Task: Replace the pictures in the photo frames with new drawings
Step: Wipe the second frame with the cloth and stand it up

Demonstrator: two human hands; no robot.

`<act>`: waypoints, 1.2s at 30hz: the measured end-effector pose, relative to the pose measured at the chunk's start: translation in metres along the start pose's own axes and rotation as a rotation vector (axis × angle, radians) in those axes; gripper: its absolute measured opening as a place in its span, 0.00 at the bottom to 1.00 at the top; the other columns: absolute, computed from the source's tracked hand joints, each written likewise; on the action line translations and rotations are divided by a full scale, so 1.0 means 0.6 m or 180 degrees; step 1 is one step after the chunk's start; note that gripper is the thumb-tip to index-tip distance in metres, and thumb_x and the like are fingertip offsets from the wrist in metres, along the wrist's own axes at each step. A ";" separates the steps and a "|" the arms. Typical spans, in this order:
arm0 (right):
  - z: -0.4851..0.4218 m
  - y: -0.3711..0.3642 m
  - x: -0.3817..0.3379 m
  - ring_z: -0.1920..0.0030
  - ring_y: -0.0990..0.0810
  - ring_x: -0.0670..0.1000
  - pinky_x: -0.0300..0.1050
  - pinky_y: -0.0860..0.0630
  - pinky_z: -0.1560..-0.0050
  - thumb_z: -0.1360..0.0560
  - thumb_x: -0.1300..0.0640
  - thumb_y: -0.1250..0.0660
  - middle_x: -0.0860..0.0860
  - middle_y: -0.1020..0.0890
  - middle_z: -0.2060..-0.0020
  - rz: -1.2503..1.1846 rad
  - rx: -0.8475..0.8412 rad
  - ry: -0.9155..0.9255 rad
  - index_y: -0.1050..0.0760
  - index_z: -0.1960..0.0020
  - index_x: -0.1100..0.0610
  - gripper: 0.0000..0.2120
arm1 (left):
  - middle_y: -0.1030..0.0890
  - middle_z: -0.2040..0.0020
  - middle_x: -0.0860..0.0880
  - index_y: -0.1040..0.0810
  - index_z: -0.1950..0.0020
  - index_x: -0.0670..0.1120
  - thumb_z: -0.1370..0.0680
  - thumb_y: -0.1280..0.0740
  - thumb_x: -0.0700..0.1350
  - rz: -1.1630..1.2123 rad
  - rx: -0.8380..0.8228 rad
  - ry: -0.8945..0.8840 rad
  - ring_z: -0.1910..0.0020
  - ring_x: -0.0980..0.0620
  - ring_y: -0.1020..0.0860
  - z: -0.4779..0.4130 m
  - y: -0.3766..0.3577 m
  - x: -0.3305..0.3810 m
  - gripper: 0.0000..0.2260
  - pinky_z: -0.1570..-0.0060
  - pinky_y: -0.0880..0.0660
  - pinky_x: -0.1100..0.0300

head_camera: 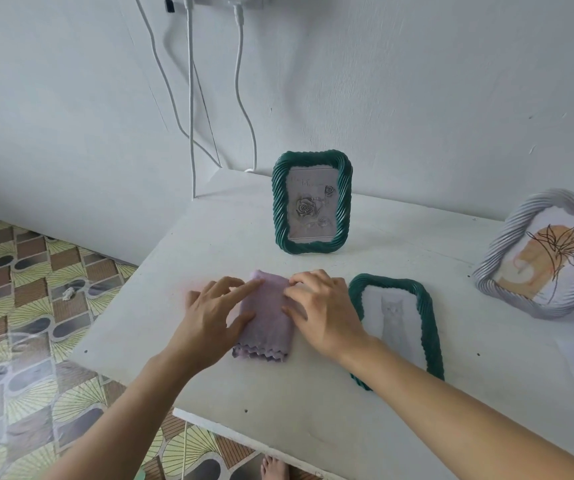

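A: Hands?
B: Left hand [209, 313] spread flat on folded purple cloth [266, 327]; right hand [320, 313] bent-fingered at its right edge. Press or pinch, cannot tell.
A: Frames?
B: On table [230, 237]: upright green frame [278, 202] behind, flat green frame [427, 323] beside right hand, silver frame [500, 251] far right. Likely light, rigid, fragile-fronted; grip ribbed rims. Script on rose picture [309, 209] unreadable.

One wide-angle camera, worn on the person's head, looks forward and steeply down over a white desk [230, 237] toward the wall [417, 81] behind it. It sits close: the left forearm [115, 420] and right forearm [451, 410] reach in from the bottom edge. Patterned floor [18, 306] fills the lower left.
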State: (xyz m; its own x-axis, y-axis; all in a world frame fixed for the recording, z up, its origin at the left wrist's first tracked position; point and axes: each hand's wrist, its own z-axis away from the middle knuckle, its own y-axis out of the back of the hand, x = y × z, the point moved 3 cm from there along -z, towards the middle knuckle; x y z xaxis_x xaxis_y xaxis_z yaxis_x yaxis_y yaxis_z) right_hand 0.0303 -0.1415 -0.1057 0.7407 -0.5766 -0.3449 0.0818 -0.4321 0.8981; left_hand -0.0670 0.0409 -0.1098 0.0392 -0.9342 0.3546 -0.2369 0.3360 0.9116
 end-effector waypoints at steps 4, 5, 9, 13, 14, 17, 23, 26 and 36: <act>0.005 0.000 0.005 0.35 0.30 0.49 0.57 0.33 0.39 0.23 0.38 0.40 0.43 0.24 0.39 0.0042 -0.0339 0.0022 0.22 0.43 0.48 0.18 | 0.30 0.30 0.60 0.31 0.27 0.62 0.19 0.48 0.60 -0.0522 -0.0356 0.0018 0.44 0.51 0.30 -0.003 -0.006 -0.005 0.20 0.51 0.35 0.50; 0.006 0.002 0.006 0.34 0.31 0.48 0.56 0.34 0.37 0.23 0.37 0.40 0.43 0.24 0.36 0.0029 -0.0393 0.0063 0.23 0.40 0.48 0.20 | 0.30 0.29 0.60 0.32 0.27 0.62 0.18 0.50 0.60 -0.0608 -0.0417 -0.0005 0.45 0.50 0.31 -0.005 -0.006 -0.006 0.21 0.52 0.35 0.50; 0.004 0.005 0.007 0.30 0.32 0.49 0.56 0.36 0.34 0.23 0.35 0.40 0.45 0.27 0.31 -0.0016 -0.0528 0.0108 0.27 0.32 0.48 0.25 | 0.32 0.27 0.59 0.35 0.26 0.61 0.17 0.50 0.55 -0.0644 -0.0514 0.0045 0.46 0.51 0.32 -0.017 -0.002 -0.008 0.20 0.50 0.34 0.50; 0.004 0.007 0.008 0.30 0.32 0.49 0.56 0.37 0.34 0.22 0.37 0.39 0.45 0.27 0.31 -0.0037 -0.0488 0.0133 0.28 0.32 0.48 0.23 | 0.32 0.27 0.59 0.34 0.25 0.62 0.16 0.41 0.51 -0.0381 -0.0559 0.0161 0.42 0.51 0.31 -0.021 0.003 -0.003 0.19 0.47 0.36 0.51; 0.005 0.010 0.010 0.30 0.32 0.49 0.55 0.37 0.33 0.22 0.38 0.39 0.45 0.27 0.31 -0.0104 -0.0462 0.0120 0.27 0.33 0.48 0.22 | 0.32 0.27 0.59 0.33 0.25 0.62 0.16 0.40 0.51 -0.0331 -0.0542 0.0202 0.42 0.51 0.30 -0.022 0.006 0.000 0.19 0.46 0.37 0.52; 0.012 0.034 0.022 0.34 0.27 0.49 0.54 0.34 0.34 0.22 0.44 0.35 0.45 0.22 0.36 -0.0384 -0.0136 0.0052 0.24 0.35 0.50 0.18 | 0.29 0.29 0.55 0.28 0.28 0.61 0.19 0.36 0.50 -0.0291 -0.0432 0.0183 0.39 0.50 0.29 -0.024 0.017 0.021 0.18 0.45 0.36 0.51; 0.062 0.126 0.088 0.51 0.22 0.43 0.47 0.24 0.46 0.22 0.47 0.35 0.42 0.20 0.52 -0.0992 0.0653 -0.0502 0.21 0.39 0.52 0.15 | 0.20 0.52 0.61 0.21 0.38 0.59 0.20 0.35 0.47 0.0762 -0.0189 -0.0159 0.54 0.57 0.22 -0.061 0.018 0.136 0.12 0.48 0.28 0.54; 0.104 0.163 0.140 0.58 0.24 0.44 0.43 0.22 0.55 0.22 0.50 0.33 0.44 0.22 0.56 -0.0747 0.0772 -0.0919 0.21 0.40 0.53 0.13 | 0.19 0.56 0.59 0.21 0.39 0.56 0.20 0.34 0.47 0.1259 -0.0378 0.0209 0.58 0.59 0.20 -0.090 -0.008 0.191 0.10 0.54 0.27 0.63; 0.177 0.171 0.219 0.45 0.23 0.52 0.48 0.24 0.44 0.23 0.46 0.33 0.51 0.22 0.45 -0.0610 -0.0172 -0.2494 0.30 0.32 0.56 0.24 | 0.17 0.45 0.51 0.30 0.26 0.46 0.21 0.32 0.53 0.1102 -0.1394 0.1085 0.51 0.51 0.18 -0.116 -0.075 0.250 0.25 0.49 0.23 0.58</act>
State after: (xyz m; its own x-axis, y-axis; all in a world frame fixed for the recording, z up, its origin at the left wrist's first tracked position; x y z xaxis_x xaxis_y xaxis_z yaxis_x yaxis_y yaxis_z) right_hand 0.0654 -0.3353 -0.0880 0.0294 -0.8231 -0.5672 0.2069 -0.5501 0.8091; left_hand 0.0171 -0.1058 -0.0833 0.3542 -0.6970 0.6235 0.1235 0.6957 0.7077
